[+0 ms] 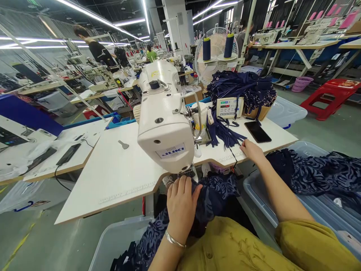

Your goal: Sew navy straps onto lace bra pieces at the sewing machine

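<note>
My left hand (182, 201), a silver bangle at its wrist, is on navy patterned fabric (207, 203) beneath the head of a white JUKI sewing machine (166, 131). Its fingertips reach close to the needle area, which they partly hide; the fingers curve over the cloth, with the thumb along its right side. At the table's right, my right hand (252, 151) pinches the end of a navy strap (239, 139). That strap belongs to a loose bunch of navy straps (224, 130) lying beside the machine.
A heap of navy straps (239, 88) rises behind the control box (229, 108). A black phone (257, 131) lies near the right edge, and a metal tool (123, 144) on the left. Plastic bins (254, 184) with patterned garments flank my lap. Two thread cones (207, 49) stand behind.
</note>
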`<state>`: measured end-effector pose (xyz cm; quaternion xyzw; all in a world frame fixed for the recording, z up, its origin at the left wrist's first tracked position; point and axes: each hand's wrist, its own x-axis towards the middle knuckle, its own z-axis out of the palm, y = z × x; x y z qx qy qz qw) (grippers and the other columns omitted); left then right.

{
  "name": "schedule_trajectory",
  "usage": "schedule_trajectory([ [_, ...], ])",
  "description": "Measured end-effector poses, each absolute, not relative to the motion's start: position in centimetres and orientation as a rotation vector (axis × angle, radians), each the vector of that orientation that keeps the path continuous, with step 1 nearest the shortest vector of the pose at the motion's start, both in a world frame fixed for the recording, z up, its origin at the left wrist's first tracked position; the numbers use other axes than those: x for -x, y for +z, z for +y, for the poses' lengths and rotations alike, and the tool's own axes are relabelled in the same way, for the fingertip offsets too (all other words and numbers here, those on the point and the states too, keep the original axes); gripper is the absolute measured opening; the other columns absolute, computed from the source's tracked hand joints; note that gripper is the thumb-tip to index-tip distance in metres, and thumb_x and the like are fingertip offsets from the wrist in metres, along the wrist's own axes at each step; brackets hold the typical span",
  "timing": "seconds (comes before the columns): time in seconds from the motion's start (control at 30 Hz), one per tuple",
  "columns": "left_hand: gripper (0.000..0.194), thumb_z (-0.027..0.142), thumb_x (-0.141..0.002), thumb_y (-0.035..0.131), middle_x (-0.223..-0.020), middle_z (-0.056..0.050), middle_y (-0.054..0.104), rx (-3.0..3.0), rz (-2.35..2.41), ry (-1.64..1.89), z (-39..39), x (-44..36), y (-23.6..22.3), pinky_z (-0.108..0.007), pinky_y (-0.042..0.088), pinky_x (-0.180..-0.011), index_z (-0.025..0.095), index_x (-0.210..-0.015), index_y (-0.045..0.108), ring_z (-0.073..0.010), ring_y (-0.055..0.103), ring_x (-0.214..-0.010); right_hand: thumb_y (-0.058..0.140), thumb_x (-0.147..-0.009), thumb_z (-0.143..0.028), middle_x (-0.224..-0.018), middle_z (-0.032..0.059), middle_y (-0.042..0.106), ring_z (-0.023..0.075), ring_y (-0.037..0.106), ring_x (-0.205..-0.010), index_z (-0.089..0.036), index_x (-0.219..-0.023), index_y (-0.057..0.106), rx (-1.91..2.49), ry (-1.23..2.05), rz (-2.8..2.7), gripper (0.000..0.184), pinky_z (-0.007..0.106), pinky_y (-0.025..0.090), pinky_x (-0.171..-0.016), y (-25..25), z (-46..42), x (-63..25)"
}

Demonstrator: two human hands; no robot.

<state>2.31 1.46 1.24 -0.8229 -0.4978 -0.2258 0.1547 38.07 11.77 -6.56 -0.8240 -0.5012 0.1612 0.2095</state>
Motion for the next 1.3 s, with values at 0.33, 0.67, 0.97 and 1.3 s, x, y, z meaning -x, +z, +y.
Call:
schedule_trajectory([
  [0.33,0.020,0.023,-0.095,0.050,-0.114,-0.006,0.070,2.521,-1.447,-0.853,0.5,-2.3,1.7,-0.047,0.034,-0.105,0.020,-0.111,0.062,-0.0224,0.060,-0.114,0.061,-0.079,-0.047,-0.084,-0.0009,0.063,0.0024,0.028,-0.038,-0.020,-0.085,0.059,1.403,1.022,-0.986,0.027,0.021,0.029,-0.038,-4.7,5.3,-35.9],
  [0.67,0.027,0.019,-0.097,0.046,-0.121,-0.004,0.067,2.774,-1.363,-0.938,1.0,-0.1,1.6,-0.035,0.042,-0.108,0.019,-0.119,0.060,-0.0143,0.057,-0.119,0.079,-0.071,-0.037,-0.077,-0.0019,0.055,0.0067,0.047,-0.057,-0.022,-0.084,0.064,0.878,1.703,-0.618,0.025,0.018,0.049,-0.051,-2.7,5.8,-22.7],
  [0.97,0.026,0.019,-0.097,0.047,-0.118,-0.004,0.068,2.932,-1.396,-1.301,1.6,2.0,0.6,-0.035,0.043,-0.109,0.020,-0.118,0.062,-0.0138,0.058,-0.120,0.070,-0.082,-0.037,-0.070,-0.0058,0.036,0.0064,0.030,-0.052,-0.022,-0.085,0.050,0.757,1.753,-0.762,0.025,0.021,0.034,-0.049,0.3,5.8,-18.3],
  [1.3,0.026,0.017,-0.095,0.049,-0.116,-0.004,0.069,2.927,-1.329,-1.333,2.3,2.0,0.4,-0.038,0.048,-0.105,0.022,-0.117,0.062,-0.0168,0.060,-0.117,0.045,-0.096,-0.044,-0.071,-0.0034,0.044,0.0103,0.041,-0.056,-0.022,-0.092,0.046,0.899,1.419,-1.429,0.023,0.028,0.037,-0.056,0.6,6.0,-18.4],
])
